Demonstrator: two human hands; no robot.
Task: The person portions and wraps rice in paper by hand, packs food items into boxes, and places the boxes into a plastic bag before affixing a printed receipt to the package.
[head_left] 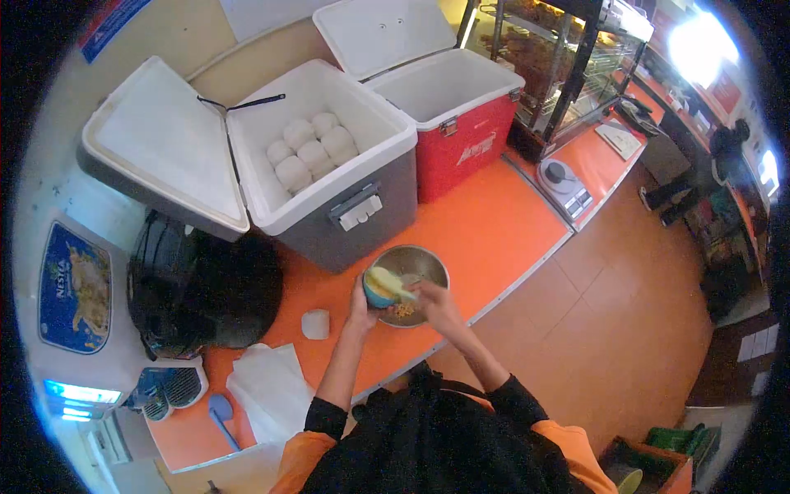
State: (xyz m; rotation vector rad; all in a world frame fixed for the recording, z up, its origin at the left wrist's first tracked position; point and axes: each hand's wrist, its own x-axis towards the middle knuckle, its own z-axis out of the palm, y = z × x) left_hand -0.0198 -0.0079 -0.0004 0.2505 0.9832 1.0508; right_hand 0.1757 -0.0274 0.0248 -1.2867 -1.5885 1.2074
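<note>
The left hand (pixel 359 303) has its fingers curled around a small blue cup (pixel 379 297), just below the middle of the frame. The right hand (pixel 434 301) has its fingers pinched on the end of a pale yellow-green thing (pixel 389 282), which reaches over the cup (it is too blurry to name). Both hands are over a round metal bowl (pixel 429 262), and little orange bits (pixel 402 310) lie inside it.

The bowl sits on the orange tabletop (pixel 481 235). To its left is a small white block (pixel 315 324). At the lower left are white paper (pixel 270 387) and a blue scoop (pixel 220 409). A big black, shiny thing (pixel 206 284) is farther up on the left.

Above the hands stand 2 open coolers. The gray cooler (pixel 370 206) has round white balls (pixel 313 154) in it, packed close together. The red cooler (pixel 469 148) is next to it. At the upper right are a scale (pixel 564 188) and a glass case (pixel 535 74) with food on its shelves.
</note>
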